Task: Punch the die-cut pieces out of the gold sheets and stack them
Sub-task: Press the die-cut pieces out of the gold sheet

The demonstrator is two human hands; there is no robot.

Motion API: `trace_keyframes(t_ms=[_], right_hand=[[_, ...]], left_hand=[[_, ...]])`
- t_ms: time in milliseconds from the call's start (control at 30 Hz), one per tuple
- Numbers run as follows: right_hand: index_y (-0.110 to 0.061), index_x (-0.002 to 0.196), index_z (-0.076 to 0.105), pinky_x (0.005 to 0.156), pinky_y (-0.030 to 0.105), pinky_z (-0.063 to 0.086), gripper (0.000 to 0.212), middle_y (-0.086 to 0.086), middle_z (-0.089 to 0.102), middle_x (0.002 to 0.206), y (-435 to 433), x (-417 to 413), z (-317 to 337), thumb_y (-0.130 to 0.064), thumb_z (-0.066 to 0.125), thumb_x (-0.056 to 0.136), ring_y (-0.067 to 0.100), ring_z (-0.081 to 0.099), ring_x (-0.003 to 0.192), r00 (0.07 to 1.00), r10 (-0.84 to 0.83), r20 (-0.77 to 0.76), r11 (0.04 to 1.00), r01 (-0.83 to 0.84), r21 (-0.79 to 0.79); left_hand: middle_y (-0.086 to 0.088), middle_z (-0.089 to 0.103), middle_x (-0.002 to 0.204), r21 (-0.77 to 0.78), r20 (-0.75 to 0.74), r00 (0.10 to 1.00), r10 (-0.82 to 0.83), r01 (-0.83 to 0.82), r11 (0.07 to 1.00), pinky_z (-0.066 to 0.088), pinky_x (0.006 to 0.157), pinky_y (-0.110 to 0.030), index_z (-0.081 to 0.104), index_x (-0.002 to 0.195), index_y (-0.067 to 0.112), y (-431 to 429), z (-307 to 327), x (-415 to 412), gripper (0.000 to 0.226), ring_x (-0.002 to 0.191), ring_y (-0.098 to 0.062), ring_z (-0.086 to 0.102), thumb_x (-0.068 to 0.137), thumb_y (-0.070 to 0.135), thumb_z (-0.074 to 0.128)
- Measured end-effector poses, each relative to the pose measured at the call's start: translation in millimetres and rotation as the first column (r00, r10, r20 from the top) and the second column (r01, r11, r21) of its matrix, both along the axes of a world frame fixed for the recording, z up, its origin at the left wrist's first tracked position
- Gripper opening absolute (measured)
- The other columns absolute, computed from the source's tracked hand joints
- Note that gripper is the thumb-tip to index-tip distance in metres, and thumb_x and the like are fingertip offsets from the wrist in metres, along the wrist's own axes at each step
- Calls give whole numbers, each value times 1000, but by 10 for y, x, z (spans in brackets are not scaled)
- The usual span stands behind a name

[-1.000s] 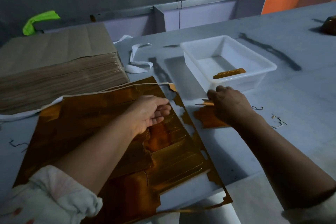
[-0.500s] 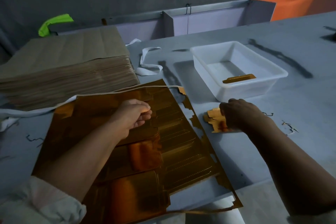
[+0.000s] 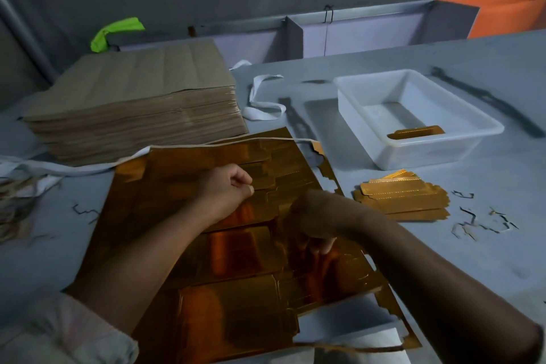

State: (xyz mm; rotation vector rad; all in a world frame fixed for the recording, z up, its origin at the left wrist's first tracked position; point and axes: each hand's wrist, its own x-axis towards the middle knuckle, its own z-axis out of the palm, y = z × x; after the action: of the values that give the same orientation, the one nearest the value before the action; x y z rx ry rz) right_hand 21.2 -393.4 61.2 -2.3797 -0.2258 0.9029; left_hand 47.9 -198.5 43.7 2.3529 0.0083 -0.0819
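A large gold sheet (image 3: 236, 289) with die-cut outlines lies in front of me on the grey table, its right edge torn out in places. My left hand (image 3: 227, 192) rests on the sheet's upper middle as a loose fist with nothing seen in it. My right hand (image 3: 313, 221), blurred, is over the sheet's right part, its fingertips curled down and pinching a die-cut piece (image 3: 328, 263) still in the sheet. A stack of punched gold pieces (image 3: 401, 198) lies on the table to the right of the sheet, with no hand on it.
A white plastic tub (image 3: 369, 91) behind the stack holds one gold piece (image 3: 413, 131). A thick pile of brown sheets (image 3: 133, 103) stands at the back left. White strapping (image 3: 263, 103) and thin paper scraps (image 3: 478, 221) lie about the table.
My right hand let go of the punched pieces on the stack and came left onto the gold sheet. My left hand stayed on the sheet and closed into a fist.
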Motion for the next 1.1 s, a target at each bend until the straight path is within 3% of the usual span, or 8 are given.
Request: trace_keyframes(t_ms=[167,233,400,533,733,933,1100], right_hand=[[-16,92,62,42,16,45,20,-2,61,69,111,-73,-121,-34,56,99,4,56,44,988,-21,-151,996,34,85],[-15,96,64,41,15,43,14,-2,59,68,129,-90,-134,-29,62,96,4,54,45,985,-23,-171,993,42,107],[-14,115,64,41,13,43,23,-1,58,79,187,-112,-168,-19,66,93,6,56,56,985,-62,-161,991,79,104],[-20,97,62,45,15,46,2,1,61,84,173,-87,-154,-18,61,96,9,59,64,987,-85,-136,985,104,139],[-16,90,63,45,17,46,4,0,65,72,-29,-12,-69,-18,64,93,5,59,51,974,-180,-137,954,207,215],[-14,88,64,50,20,49,5,0,67,66,-165,26,-27,-15,62,93,8,62,53,963,-231,-142,925,263,274],[-13,88,63,57,22,49,6,2,66,73,-215,5,-35,-15,61,93,11,61,62,965,-204,-166,925,246,290]], left_hand=[[12,60,93,28,34,999,5,-6,1000,37,60,-15,61,89,33,74,-37,-18,16,84,0,55,90,19,68],[12,60,93,24,39,999,12,-13,1000,37,59,-15,62,91,31,90,-59,-29,14,83,0,55,91,19,67],[13,60,94,23,51,999,3,-4,1000,37,61,-16,63,93,30,82,-94,-54,11,85,1,54,92,19,66],[13,60,98,30,65,998,-15,13,999,40,64,-18,63,96,31,99,-98,-70,11,90,-1,56,92,20,65],[15,60,97,60,84,996,-18,13,998,40,63,-17,62,93,34,148,-114,-61,13,88,1,56,93,22,65],[15,59,95,65,69,996,-55,51,997,40,62,-17,58,88,40,123,-136,-63,17,86,1,57,91,25,66],[15,51,108,207,11,981,-195,189,960,40,70,-21,58,99,40,97,-141,-66,24,102,-4,51,82,44,73]])
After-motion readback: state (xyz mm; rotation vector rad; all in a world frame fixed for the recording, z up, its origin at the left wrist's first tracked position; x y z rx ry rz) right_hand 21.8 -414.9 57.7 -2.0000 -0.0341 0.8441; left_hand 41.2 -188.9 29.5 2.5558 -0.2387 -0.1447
